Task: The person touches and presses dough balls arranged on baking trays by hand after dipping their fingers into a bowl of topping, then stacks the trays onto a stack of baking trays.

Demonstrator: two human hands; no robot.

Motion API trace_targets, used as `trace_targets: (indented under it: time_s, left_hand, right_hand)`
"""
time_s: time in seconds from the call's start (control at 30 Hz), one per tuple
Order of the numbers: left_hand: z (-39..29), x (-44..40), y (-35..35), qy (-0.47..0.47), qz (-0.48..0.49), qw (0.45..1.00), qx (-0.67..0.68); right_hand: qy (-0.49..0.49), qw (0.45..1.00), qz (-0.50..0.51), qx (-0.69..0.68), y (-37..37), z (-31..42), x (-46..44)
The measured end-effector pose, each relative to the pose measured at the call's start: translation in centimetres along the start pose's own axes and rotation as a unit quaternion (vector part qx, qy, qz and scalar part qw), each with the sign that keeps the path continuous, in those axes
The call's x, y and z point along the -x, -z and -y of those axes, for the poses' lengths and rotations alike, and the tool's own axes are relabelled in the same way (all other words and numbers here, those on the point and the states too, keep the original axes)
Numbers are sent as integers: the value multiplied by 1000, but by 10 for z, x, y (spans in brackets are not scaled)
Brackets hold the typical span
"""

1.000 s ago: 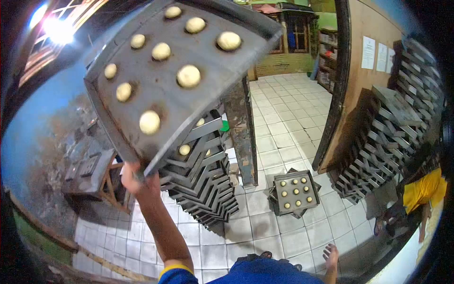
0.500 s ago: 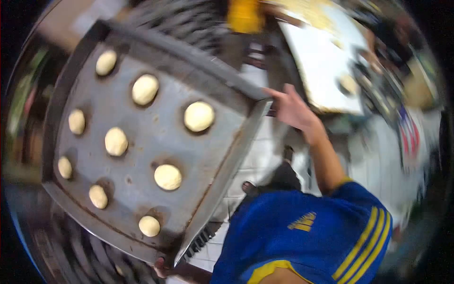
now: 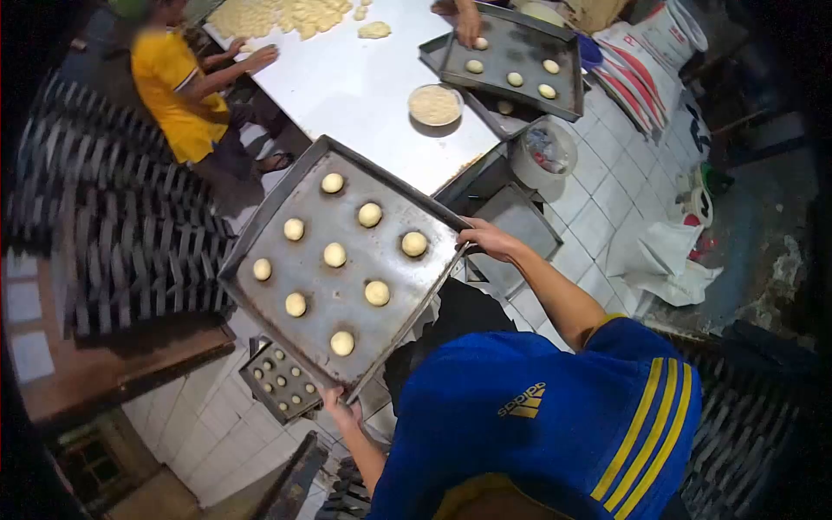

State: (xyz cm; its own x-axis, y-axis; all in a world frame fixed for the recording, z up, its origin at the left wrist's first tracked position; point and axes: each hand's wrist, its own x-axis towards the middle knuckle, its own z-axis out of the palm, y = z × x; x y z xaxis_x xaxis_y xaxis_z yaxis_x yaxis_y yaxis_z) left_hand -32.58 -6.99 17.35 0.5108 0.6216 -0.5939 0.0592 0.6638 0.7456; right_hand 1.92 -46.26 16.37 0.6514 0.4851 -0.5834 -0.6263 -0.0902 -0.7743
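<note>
A dark metal baking tray with raised sides is held up in front of me. Rounds of dough, such as the dough ball near its middle, sit apart from each other in rows on it. At the right corner my right hand is closed on the tray's rim. My left hand grips the near corner, its fingers partly hidden under the edge. The tray's far corner overlaps the white table in view.
Stacked trays rise at the left. Beyond is a white table with dough pieces and a bowl of crumbs. A co-worker in yellow sits there; another hand touches a second tray. A tray of dough balls lies low.
My view has swung round, bringing the white table and stacked trays into clearer sight. The tray, still in both hands, now appears smaller and farther from the camera.
</note>
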Motion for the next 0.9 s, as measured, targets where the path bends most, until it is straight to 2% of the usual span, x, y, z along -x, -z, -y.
trace_targets:
  time_s: [0.1, 0.17, 0.3, 0.43, 0.5, 0.57, 0.6, 0.63, 0.7, 0.73, 0.77, 0.8, 0.83, 0.9]
  left_hand:
    - [30, -59, -54, 9, 92, 996, -11]
    - [36, -85, -68, 41, 126, 990, -41]
    - [48, -141, -91, 99, 143, 983, -52]
    - [45, -167, -135, 77, 135, 983, -102]
    - [39, -183, -137, 126, 138, 963, -192]
    - [42, -203, -147, 121, 116, 953, -254]
    - [47, -223, -152, 197, 71, 937, -278]
    - [62, -245, -147, 173, 131, 939, -269]
    - [76, -259, -162, 163, 84, 940, -288]
    - [76, -265, -170, 165, 97, 949, -252]
    - [74, -265, -174, 168, 110, 956, -216]
    - [70, -255, -175, 180, 98, 955, -216]
    - [64, -245, -186, 184, 86, 955, -214]
    - [54, -242, -207, 185, 78, 957, -209]
  right_hand:
    - [1, 999, -27, -21, 64, -21, -36]
    - [9, 997, -42, -62, 77, -20, -34]
    - [3, 992, -80, -99, 95, -27, -54]
    - [36, 993, -93, -60, 108, -29, -80]
    - [23, 993, -102, -58, 109, -29, -84]
    - [33, 990, -134, 26, 113, -26, -101]
    - [38, 989, -144, 19, 115, -20, -108]
    - [31, 990, -136, 23, 120, -18, -119]
    - [-1, 978, -145, 146, 136, -21, -136]
    - [-12, 979, -139, 151, 125, -7, -137]
    - [90, 884, -288, 356, 102, 28, -133]
    - [185, 718, -409, 532, 80, 54, -127]
    - [277, 729, -390, 489, 78, 72, -135]
    - [238, 808, -347, 413, 73, 110, -150]
